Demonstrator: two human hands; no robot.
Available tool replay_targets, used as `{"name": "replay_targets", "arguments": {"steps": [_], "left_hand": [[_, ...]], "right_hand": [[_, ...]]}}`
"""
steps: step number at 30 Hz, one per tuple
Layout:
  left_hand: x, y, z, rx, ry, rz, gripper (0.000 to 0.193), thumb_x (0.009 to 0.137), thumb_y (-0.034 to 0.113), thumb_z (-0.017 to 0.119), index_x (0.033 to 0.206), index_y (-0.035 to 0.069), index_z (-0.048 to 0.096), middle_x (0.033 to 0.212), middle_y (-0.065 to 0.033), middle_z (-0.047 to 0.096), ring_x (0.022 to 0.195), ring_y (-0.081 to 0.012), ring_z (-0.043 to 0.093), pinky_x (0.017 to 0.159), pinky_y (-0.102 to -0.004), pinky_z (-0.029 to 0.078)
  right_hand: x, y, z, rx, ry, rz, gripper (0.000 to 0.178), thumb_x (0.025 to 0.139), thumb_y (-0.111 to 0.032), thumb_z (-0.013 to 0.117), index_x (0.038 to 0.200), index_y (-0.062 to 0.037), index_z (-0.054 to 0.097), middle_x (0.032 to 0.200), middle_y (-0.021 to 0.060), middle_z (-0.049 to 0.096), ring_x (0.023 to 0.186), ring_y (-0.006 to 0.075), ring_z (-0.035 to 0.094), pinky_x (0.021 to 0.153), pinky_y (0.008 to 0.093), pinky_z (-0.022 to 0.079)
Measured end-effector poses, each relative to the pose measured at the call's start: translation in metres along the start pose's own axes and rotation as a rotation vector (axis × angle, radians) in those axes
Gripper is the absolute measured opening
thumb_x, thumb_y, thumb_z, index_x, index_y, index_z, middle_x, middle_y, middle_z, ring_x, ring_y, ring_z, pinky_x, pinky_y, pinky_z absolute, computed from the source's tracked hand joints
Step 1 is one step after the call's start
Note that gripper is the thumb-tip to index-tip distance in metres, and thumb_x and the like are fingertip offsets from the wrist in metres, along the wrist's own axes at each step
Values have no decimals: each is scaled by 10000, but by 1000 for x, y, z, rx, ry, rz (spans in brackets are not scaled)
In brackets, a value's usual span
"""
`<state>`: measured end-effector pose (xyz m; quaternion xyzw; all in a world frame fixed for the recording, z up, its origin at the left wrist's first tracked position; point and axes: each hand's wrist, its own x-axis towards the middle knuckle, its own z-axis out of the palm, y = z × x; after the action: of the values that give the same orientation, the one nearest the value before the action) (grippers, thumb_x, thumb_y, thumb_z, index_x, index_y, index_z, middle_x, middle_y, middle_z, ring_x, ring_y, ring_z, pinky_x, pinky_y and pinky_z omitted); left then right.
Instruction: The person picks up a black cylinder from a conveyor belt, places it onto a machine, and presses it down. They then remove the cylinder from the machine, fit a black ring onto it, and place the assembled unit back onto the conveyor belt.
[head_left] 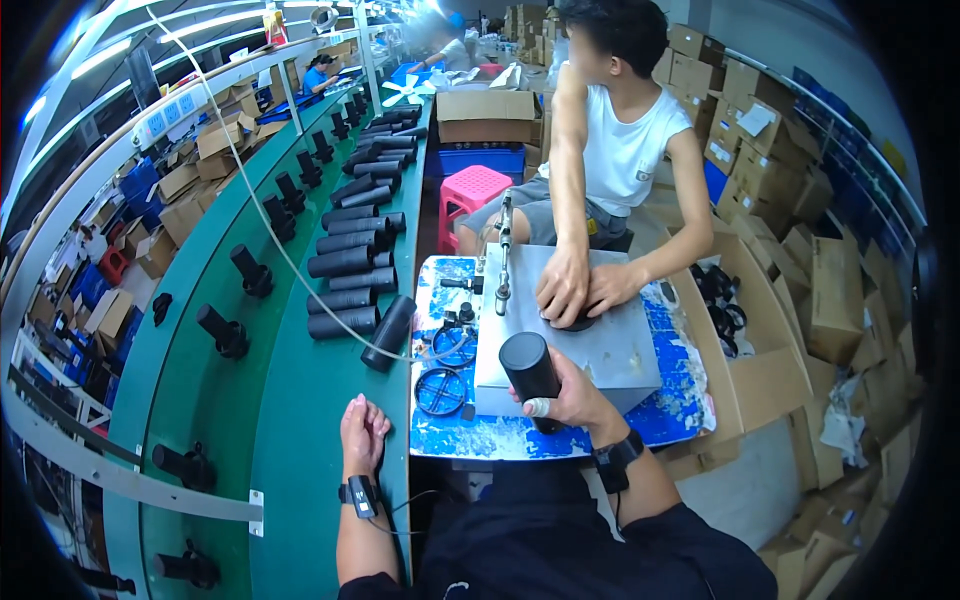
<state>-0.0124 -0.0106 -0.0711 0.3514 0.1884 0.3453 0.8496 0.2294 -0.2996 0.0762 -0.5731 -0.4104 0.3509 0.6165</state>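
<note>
My right hand [576,396] is wrapped round a black cylinder [531,368], held with its round end up in front of a grey metal box [625,345]. A pale wrap covers part of one finger of that hand. On the green bench by the blue board lies my left hand [364,436], its fingers curled in and nothing seen in them. Several black cylinders [345,301] lie in a row further along the bench; the closest one [389,334] is slanted. Across the box, a co-worker's hands [568,285] press on a black round part [575,321].
A metal clamp-like fixture [503,255] rises at the box's left. Black rings [440,391] lie on the worn blue board [470,433]. Flanged black parts [222,331] stand along the green belt. An open carton [757,375] of black parts is right, a pink stool [474,186] beyond.
</note>
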Motion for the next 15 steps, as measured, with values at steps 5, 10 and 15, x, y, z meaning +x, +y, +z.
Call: {"name": "replay_targets", "arguments": {"steps": [5,10,15], "left_hand": [[-1,1,1,13,4,2,320,1149,262,558,871,141,454,719,20,405,618,-110,429,576,-277,407],[-2,-1,3,11,6,-26,320,1147,265,562,874,139,453,718,18,402,616,-111,424,576,-280,402],[0,2,6,23,6,-28,317,1146,269,567,881,138,453,716,17,402,610,-109,415,578,-283,397]], "right_hand": [[-2,2,1,-7,12,-15,934,774,-294,995,1495,-22,467,1152,97,716,1052,179,722,943,342,597],[-4,7,3,-102,65,-75,831,813,-335,976,1422,-1,518,1168,79,703,1072,171,678,967,336,553],[-3,-21,-7,-556,129,-107,935,794,-293,981,1514,-9,455,1222,92,702,1064,200,708,963,342,568]]}}
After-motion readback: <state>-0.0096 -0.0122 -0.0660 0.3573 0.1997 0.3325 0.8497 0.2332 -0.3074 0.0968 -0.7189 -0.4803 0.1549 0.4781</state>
